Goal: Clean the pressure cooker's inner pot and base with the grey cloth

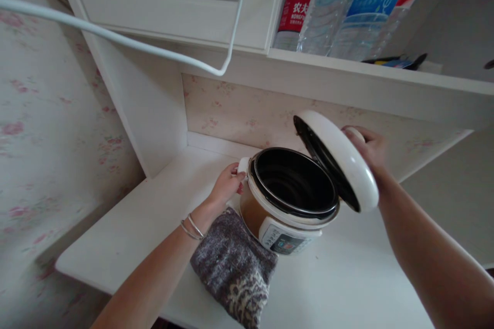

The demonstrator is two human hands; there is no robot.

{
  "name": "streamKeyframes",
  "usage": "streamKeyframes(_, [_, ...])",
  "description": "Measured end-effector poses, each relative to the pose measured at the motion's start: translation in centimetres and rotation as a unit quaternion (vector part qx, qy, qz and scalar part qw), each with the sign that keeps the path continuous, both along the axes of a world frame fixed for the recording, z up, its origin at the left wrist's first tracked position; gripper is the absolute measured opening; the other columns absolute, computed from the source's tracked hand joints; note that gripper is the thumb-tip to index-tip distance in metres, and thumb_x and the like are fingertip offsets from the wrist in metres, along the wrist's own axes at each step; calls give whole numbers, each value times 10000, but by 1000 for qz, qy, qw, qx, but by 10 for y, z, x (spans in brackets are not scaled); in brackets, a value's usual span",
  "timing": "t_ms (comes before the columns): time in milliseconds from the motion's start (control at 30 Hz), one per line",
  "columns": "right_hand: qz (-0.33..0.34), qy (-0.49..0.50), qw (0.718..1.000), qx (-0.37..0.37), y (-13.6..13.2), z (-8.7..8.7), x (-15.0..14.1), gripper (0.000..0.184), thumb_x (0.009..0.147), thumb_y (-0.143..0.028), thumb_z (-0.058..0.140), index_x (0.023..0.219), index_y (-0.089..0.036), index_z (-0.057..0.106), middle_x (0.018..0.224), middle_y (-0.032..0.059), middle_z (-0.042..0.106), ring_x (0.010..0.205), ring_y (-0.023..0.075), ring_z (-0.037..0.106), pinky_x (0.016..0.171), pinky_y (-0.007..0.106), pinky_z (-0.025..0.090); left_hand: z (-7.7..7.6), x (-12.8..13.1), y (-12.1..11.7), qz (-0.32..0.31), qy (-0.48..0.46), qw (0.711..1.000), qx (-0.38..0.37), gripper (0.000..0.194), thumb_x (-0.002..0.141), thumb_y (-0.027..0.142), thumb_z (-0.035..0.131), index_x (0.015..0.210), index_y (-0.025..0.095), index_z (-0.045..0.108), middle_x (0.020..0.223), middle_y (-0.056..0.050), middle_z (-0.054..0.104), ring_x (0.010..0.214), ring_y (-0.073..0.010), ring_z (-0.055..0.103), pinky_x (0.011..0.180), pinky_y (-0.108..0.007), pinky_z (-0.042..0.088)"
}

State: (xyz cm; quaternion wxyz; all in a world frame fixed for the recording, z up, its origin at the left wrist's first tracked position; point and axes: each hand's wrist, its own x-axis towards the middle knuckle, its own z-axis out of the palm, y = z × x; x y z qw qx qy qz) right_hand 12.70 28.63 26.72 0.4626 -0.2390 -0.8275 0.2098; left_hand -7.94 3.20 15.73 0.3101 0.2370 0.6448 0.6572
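A pressure cooker [258, 211] with a tan body, white trim and a front control panel stands on the white desk. Its dark inner pot [297, 180] shows no food inside. My left hand [227, 183] grips the white side handle [243, 165] of the cooker. On the other side, my right hand [366, 146] is closed around the knob of the white lid [339, 149]. The lid is tilted up at the pot's right edge, its dark underside facing the pot. A grey patterned cloth [235, 262] lies folded in front of the cooker, beneath my left forearm.
Above the desk [131, 221], a shelf [370, 72] holds several plastic bottles [332, 15]. A white cable [154, 46] hangs across the upper left, before a cabinet door [173, 13]. The desk's side panel [142, 97] rises at the left, near the flowered wall.
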Motion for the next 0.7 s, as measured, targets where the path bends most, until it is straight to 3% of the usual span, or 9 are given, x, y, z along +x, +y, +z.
streamKeyframes(133, [9, -84, 994, 63, -26, 3, -29, 286, 780, -485, 615, 750, -209, 683, 785, 48, 679, 752, 223, 628, 658, 324, 451, 2, 0, -1, 8, -22, 1000, 6, 428, 817, 187, 573, 1236, 112, 532, 1017, -103, 594, 531, -86, 551, 488, -253, 498])
streamKeyframes(300, [41, -186, 961, 202, -46, -8, -58, 242, 797, -432, 593, 763, -215, 695, 800, 56, 692, 736, 202, 644, 689, 297, 458, 2, -2, -5, 7, -24, 999, 26, 368, 802, 184, 607, 1159, 93, 599, 931, -92, 628, 576, -96, 576, 537, -237, 497])
streamKeyframes(433, [29, -193, 946, 260, -49, -16, -58, 229, 813, -409, 576, 776, -217, 695, 781, 49, 683, 711, 181, 640, 687, 273, 460, 1, -4, -5, -2, -29, 999, 42, 289, 793, 182, 617, 1068, 95, 638, 842, -65, 624, 577, -94, 573, 547, -225, 493])
streamKeyframes(700, [45, -203, 932, 297, -45, -19, -55, 256, 837, -418, 553, 836, -215, 709, 796, 61, 693, 728, 179, 646, 693, 259, 461, -1, -1, 1, 28, -82, 994, 61, 358, 782, 155, 620, 1137, 111, 598, 864, -56, 628, 586, -95, 587, 595, -254, 539])
